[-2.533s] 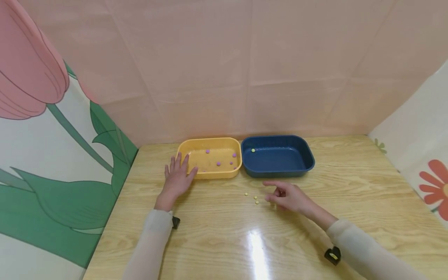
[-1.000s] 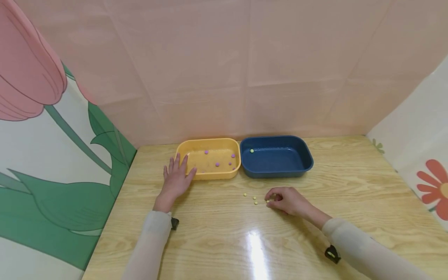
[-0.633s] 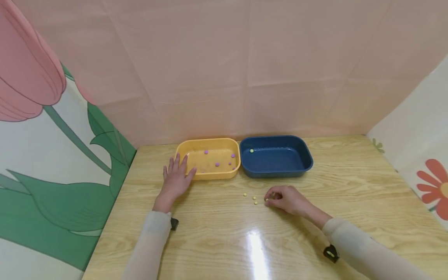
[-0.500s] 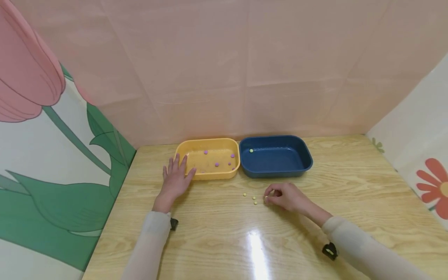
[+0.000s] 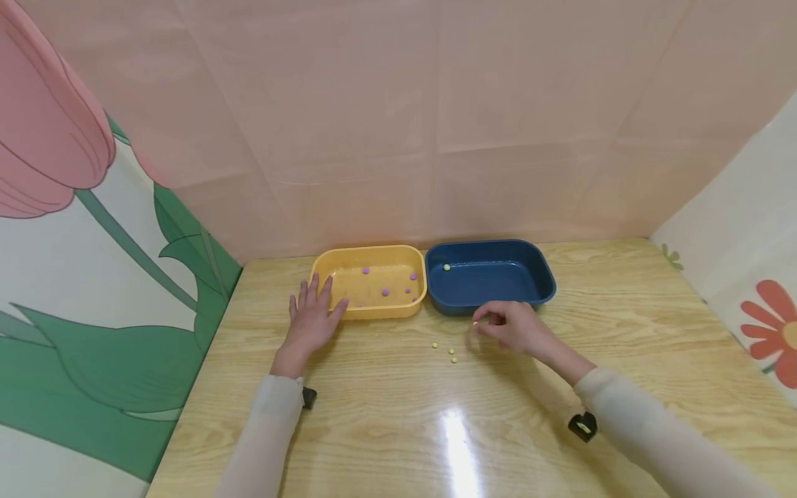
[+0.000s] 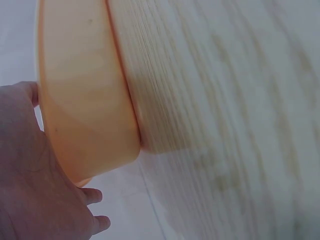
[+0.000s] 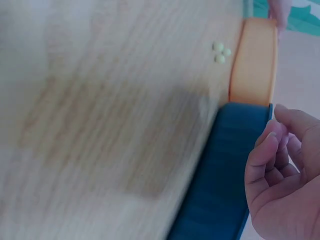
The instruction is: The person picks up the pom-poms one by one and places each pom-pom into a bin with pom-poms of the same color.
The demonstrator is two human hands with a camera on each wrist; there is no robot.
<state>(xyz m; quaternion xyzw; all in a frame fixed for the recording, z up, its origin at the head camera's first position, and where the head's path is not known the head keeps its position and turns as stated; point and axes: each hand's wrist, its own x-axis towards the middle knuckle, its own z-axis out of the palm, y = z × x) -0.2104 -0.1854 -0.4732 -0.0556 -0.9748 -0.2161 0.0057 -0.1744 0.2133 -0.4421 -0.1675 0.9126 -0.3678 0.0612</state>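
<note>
My right hand [image 5: 515,329] pinches a small pale-yellow ball [image 5: 476,324] between thumb and forefinger, just in front of the blue tray's near wall. The blue tray [image 5: 492,308] has one yellow ball [image 5: 446,267] inside. Spread and fairly straight, the fingers of my left hand [image 5: 309,325] rest over the left end of the orange-yellow tray [image 5: 386,312]. Several purple balls [image 5: 385,292] lie in that tray. Three loose yellow balls [image 5: 451,351] sit on the table. In the right wrist view the pinched ball is hidden by the fingertips.
Both trays stand side by side, touching, near the back of the wood-grain table [image 5: 373,415]. Behind them rises a pink cloth backdrop [image 5: 349,138]. Flower-printed panels [image 5: 56,277] border the sides. A bright light reflection [image 5: 459,449] falls on the tabletop.
My right hand has closed thumb and forefinger on a yellow ball, lifted it from the table and moved toward the blue tray. The left hand has stayed put.
</note>
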